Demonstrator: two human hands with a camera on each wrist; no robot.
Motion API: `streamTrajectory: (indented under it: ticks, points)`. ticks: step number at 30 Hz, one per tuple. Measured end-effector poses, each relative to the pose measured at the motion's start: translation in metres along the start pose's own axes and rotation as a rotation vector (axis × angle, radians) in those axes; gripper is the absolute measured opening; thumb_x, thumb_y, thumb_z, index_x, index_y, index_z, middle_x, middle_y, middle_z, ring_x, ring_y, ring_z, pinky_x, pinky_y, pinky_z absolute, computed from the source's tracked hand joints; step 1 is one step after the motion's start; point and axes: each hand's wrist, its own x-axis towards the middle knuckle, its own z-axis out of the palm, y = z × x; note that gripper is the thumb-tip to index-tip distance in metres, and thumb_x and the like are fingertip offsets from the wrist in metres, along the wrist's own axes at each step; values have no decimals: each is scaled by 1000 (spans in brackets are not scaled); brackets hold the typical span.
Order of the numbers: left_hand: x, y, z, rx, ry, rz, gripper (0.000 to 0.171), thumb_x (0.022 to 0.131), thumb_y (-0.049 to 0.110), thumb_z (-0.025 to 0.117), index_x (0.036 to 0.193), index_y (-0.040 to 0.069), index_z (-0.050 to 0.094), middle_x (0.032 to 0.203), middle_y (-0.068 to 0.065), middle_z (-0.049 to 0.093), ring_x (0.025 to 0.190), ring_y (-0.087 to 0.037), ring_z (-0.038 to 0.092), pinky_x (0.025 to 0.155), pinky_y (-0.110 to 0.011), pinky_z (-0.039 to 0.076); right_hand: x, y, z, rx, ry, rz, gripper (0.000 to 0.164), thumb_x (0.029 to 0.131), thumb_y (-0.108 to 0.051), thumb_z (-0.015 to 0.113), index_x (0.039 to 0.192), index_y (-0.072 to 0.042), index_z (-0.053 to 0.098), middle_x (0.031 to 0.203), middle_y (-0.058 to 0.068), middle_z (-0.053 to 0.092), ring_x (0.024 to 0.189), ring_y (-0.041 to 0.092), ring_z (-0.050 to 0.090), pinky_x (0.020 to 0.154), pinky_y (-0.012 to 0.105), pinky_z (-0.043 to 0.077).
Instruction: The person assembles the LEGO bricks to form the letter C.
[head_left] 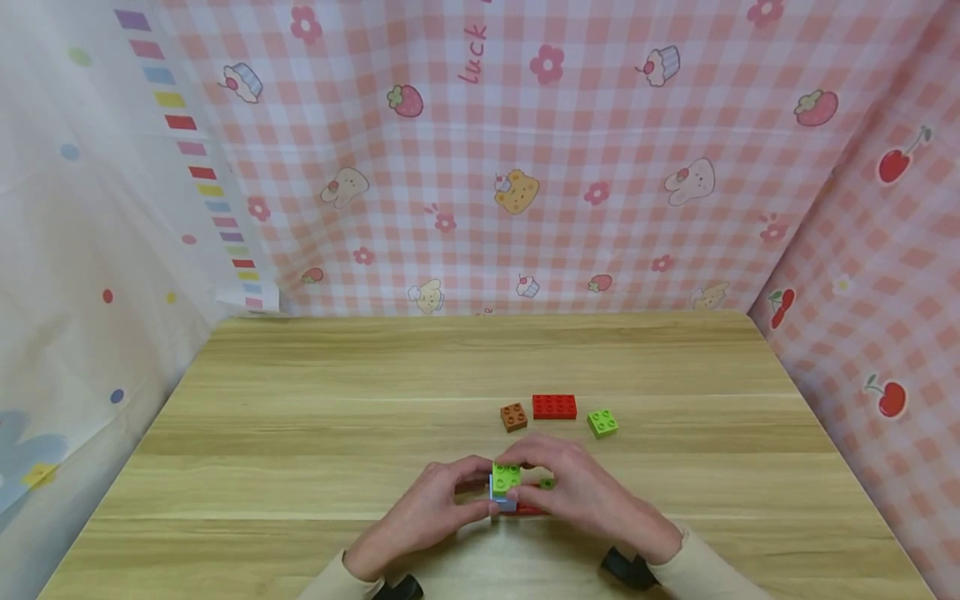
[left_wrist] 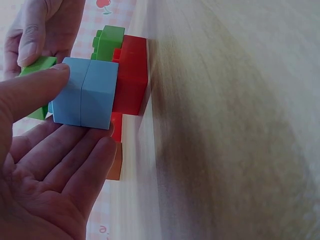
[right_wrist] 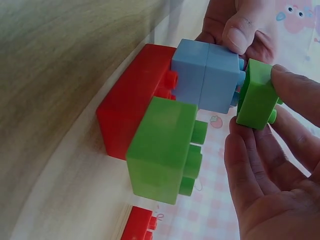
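Observation:
A red brick lies on the table under two stacked light blue bricks at its left end. Another green brick stands on its right end. My left hand grips the blue stack between thumb and fingers. Above it, my right hand pinches a small lime green brick by its sides. In the right wrist view this brick is slightly tilted over the blue studs, some of which still show beneath it.
Behind the hands on the wooden table lie a brown brick, a long red brick and a lime green brick. A pink checked cloth hangs along the table's back edge.

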Motion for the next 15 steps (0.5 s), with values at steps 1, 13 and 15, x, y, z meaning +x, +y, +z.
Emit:
streamTrajectory:
  ticks: [1, 13, 15]
  points:
    - [0, 0, 0, 0, 1, 1, 34, 95, 21, 78, 125, 10, 68, 125, -6, 73, 116, -17, 68, 102, -36, 53, 0, 0, 0, 3, -6, 3, 33, 91, -14, 81, 123, -19, 73, 121, -12, 69, 109, 9, 65, 94, 36, 58]
    - [0, 0, 0, -20, 0, 3, 38, 93, 22, 80, 127, 13, 66, 126, -5, 73, 117, -18, 68, 104, -38, 52, 1, 0, 4, -25, -36, 21, 32, 92, -19, 81, 123, -19, 74, 121, -13, 68, 112, 9, 63, 94, 37, 57]
    - [0, 0, 1, -24, 0, 1, 37, 93, 21, 80, 126, 12, 67, 126, -5, 73, 117, -17, 68, 103, -37, 53, 1, 0, 4, -33, -41, 23, 31, 92, -19, 81, 123, -19, 74, 121, -13, 68, 112, 9, 63, 95, 36, 56]
